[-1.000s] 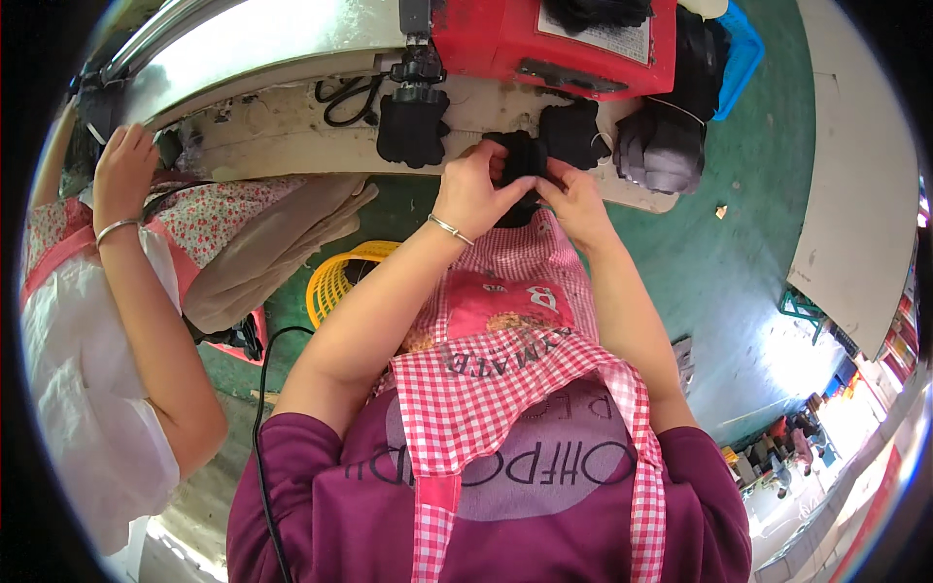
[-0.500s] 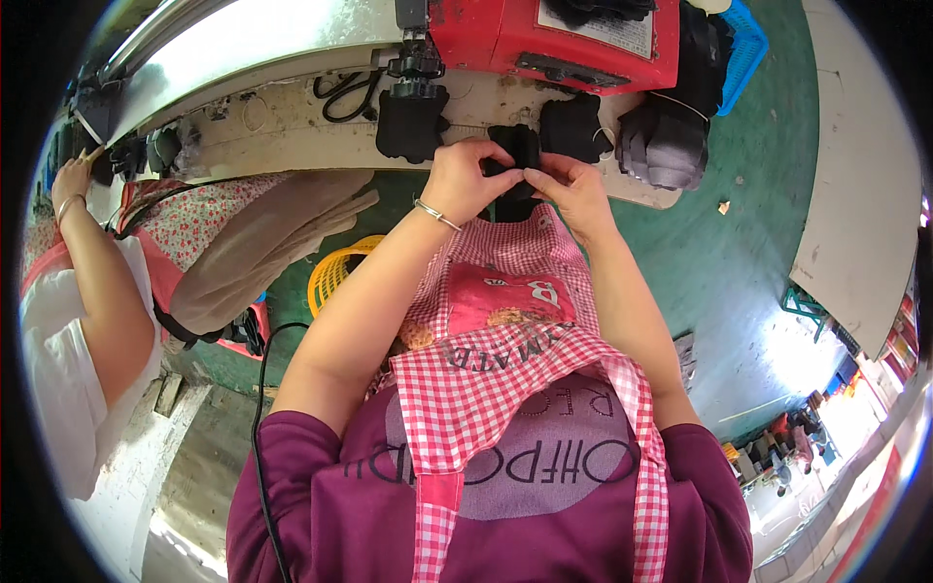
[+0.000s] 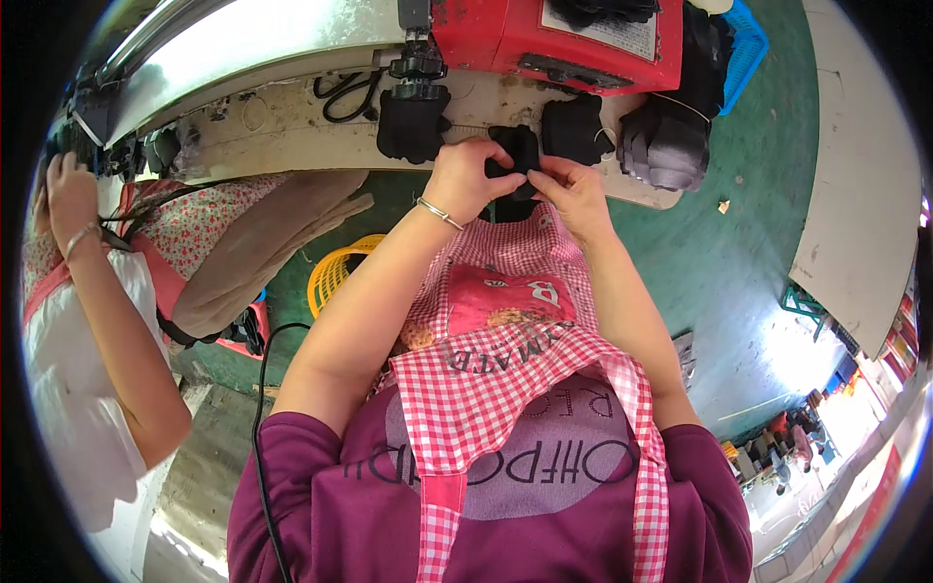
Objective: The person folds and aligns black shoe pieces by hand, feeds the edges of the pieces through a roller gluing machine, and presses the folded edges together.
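At the front edge of the work table, I hold a small black fabric piece (image 3: 519, 146) between both hands; its exact kind I cannot make out. My left hand (image 3: 468, 177) grips it from the left with thumb and forefinger. My right hand (image 3: 573, 189) pinches its lower right edge, the fingertips of both hands almost meeting. To the left of the hands lies a stack of black fabric pieces (image 3: 412, 126), and another black stack (image 3: 575, 128) lies just to the right. A larger black bundle (image 3: 669, 146), tied with a thin band, rests at the table's right end.
A red machine (image 3: 564, 44) stands behind my hands, with a black knob (image 3: 418, 89) on its left. Below the table is a yellow basket (image 3: 330, 277). At the far left a co-worker's arm (image 3: 121, 330) shows. A blue crate (image 3: 744, 53) sits at back right.
My hands stay nearly in place on the black fabric piece, with slight finger shifts. The co-worker at the left has drawn the hand back and moved the elbow toward me.
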The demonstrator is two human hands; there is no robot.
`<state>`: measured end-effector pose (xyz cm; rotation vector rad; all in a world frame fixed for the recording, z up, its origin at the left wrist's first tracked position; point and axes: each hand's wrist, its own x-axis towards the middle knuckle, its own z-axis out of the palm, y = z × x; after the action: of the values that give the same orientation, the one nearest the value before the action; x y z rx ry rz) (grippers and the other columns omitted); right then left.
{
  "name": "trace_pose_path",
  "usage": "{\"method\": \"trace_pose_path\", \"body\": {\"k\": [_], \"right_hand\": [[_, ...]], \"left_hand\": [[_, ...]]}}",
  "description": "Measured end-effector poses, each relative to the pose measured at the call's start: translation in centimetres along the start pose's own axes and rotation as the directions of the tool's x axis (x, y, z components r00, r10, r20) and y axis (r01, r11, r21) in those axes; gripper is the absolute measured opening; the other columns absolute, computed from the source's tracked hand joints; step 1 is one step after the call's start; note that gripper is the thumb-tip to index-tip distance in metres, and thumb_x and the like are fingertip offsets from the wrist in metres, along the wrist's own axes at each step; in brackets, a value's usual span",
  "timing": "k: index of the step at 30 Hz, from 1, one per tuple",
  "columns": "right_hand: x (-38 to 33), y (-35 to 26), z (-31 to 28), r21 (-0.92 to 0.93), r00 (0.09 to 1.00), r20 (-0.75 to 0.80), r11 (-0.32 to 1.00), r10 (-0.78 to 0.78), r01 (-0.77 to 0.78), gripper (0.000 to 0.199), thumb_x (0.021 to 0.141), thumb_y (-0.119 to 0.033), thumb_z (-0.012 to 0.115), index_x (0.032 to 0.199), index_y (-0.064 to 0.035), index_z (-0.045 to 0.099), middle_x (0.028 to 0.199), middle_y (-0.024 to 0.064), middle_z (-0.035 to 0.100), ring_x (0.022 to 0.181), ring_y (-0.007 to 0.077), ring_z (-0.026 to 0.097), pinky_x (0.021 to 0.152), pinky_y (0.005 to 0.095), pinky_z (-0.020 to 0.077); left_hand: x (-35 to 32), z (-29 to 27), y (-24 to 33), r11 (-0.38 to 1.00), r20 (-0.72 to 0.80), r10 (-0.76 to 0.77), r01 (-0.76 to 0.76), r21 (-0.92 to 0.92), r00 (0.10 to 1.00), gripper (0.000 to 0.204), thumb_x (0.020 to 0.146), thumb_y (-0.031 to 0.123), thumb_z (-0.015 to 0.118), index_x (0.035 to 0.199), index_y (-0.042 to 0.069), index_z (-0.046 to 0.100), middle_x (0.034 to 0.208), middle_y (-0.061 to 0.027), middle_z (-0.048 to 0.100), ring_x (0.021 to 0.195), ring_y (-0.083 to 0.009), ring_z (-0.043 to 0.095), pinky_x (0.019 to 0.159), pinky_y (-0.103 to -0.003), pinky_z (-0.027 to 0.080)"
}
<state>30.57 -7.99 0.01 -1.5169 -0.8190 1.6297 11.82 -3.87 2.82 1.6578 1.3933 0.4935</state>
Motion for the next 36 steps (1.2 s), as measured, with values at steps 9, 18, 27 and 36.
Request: {"method": "trace_pose_path", "body": {"k": [9,18,27,36], "right_hand": [[0.4,0.1,0.0,-0.118,0.999,0.013,0.992,-0.05,0.051,0.04,0.083,-0.012,0.074,0.114,0.0111,0.061,0.094,0.0145,0.069,0.083,0.0157,0.066,0.067,0.0278,0.056],[0.3,-1.2,0.1,0.085,0.999,-0.004,0.996,0.034,-0.034,0.036,0.085,-0.012,0.073,0.114,0.007,0.063,0.094,0.0067,0.069,0.077,0.0107,0.063,0.068,0.0247,0.0539],[-0.3,-2.3,0.4,-0.123,0.999,-0.044,0.992,0.005,-0.01,0.04,0.083,-0.012,0.073,0.114,0.0092,0.062,0.093,0.0098,0.069,0.079,0.0116,0.064,0.069,0.0261,0.0546],[0.9,0.5,-0.7,-0.134,0.995,-0.091,0.991,-0.034,0.022,0.046,0.081,-0.015,0.073,0.116,0.0125,0.06,0.092,0.0134,0.07,0.08,0.0147,0.066,0.069,0.0276,0.054]], "left_hand": [[0.1,0.5,-0.9,0.997,-0.051,0.075,-0.075,0.009,0.996,0.018,0.068,0.017,0.075,0.082,0.006,0.071,0.082,-0.0145,0.067,0.075,-0.0328,0.066,0.069,-0.038,0.053],[0.2,0.5,-2.9,0.94,0.011,-0.144,0.141,-0.312,0.989,0.021,0.073,0.02,0.074,0.086,0.002,0.072,0.067,-0.0073,0.065,0.059,-0.0129,0.059,0.057,-0.03,0.048],[0.0,0.4,-1.0,0.97,0.003,-0.155,0.153,-0.189,0.988,0.028,0.074,0.029,0.077,0.083,0.003,0.071,0.064,-0.0075,0.063,0.058,-0.0146,0.059,0.056,-0.031,0.047],[0.5,0.9,-2.7,0.982,0.006,-0.13,0.129,-0.14,0.992,0.039,0.078,0.036,0.08,0.082,0.0,0.067,0.068,-0.0036,0.063,0.059,-0.0082,0.057,0.055,-0.026,0.046]]}}
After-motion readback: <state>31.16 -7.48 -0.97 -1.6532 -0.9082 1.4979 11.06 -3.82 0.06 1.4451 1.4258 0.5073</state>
